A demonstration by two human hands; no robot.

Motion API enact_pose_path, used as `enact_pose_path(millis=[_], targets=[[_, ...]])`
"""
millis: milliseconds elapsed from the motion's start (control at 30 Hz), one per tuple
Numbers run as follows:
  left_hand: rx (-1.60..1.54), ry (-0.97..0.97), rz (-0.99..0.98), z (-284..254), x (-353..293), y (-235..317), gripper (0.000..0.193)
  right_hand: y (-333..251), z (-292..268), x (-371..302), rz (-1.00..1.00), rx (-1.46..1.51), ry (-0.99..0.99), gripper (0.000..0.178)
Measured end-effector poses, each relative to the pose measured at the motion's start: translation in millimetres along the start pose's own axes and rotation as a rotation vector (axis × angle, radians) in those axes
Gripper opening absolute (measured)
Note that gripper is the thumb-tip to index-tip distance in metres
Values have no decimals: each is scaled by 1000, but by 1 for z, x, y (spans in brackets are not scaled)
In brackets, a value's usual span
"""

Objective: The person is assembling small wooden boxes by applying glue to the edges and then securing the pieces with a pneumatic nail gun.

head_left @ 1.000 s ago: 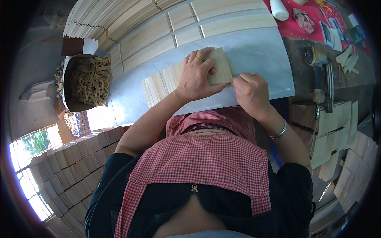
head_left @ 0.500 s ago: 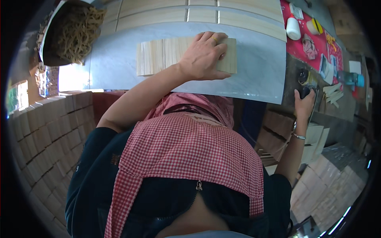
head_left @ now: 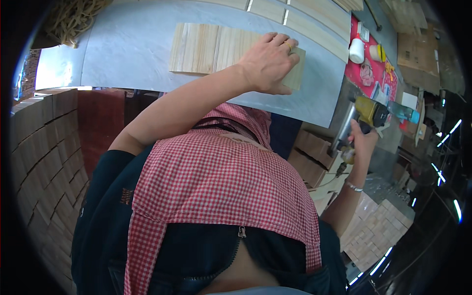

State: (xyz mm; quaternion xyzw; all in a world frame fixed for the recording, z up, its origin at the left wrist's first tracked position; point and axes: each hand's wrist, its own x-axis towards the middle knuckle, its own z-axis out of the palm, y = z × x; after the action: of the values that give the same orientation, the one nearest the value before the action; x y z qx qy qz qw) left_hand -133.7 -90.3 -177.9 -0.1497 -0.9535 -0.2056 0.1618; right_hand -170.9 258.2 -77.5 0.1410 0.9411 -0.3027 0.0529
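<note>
Wood piece (head_left: 196,46) is being supported flat by the grey table (head_left: 132,44), near its front edge; a seam is being shown across the top. Its right end is being held by the left hand (head_left: 268,64): fingers being bent over the far side, thumb being laid at the near edge, the wood being clasped between. How hard it is being pressed cannot be told.

Off the table's right side, a yellow-and-black tool (head_left: 365,108) is being gripped by the right hand (head_left: 363,140), fingers being closed around the handle, well apart from the wood. Whether the trigger is being touched cannot be told.

Beyond the tool, a red cloth (head_left: 377,69) is being occupied by a white bottle (head_left: 356,50) and a rag (head_left: 366,73); a blue bottle (head_left: 403,112) is being seen nearby. Tan strips (head_left: 73,19) are being heaped at far left. Boards (head_left: 314,32) are being lined along the table's far side.
</note>
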Motion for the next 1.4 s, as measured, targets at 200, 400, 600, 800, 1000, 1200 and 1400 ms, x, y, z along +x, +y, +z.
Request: enact_pose_path(millis=[200, 400, 600, 800, 1000, 1200, 1400], targets=[[-58, -128, -42, -9, 7, 0, 55, -69, 22, -93, -99, 54, -175, 30], [-65, -131, -49, -10, 6, 3, 56, -84, 30, -113, -148, 113, -279, 25], [-65, -127, -46, -7, 5, 2, 55, -91, 34, -115, -137, 98, -280, 21], [-82, -139, -55, -8, 6, 2, 56, -97, 42, -113, -139, 122, -295, 20], [-83, -153, -56, -10, 7, 1, 57, -101, 42, -114, -139, 106, -306, 19], [-65, -101, -34, -3, 5, 0, 56, -109, 48, -107, -106, 172, -276, 26], [-78, -106, -35, -4, 4, 0, 55, -115, 55, -97, -124, 192, -262, 26]])
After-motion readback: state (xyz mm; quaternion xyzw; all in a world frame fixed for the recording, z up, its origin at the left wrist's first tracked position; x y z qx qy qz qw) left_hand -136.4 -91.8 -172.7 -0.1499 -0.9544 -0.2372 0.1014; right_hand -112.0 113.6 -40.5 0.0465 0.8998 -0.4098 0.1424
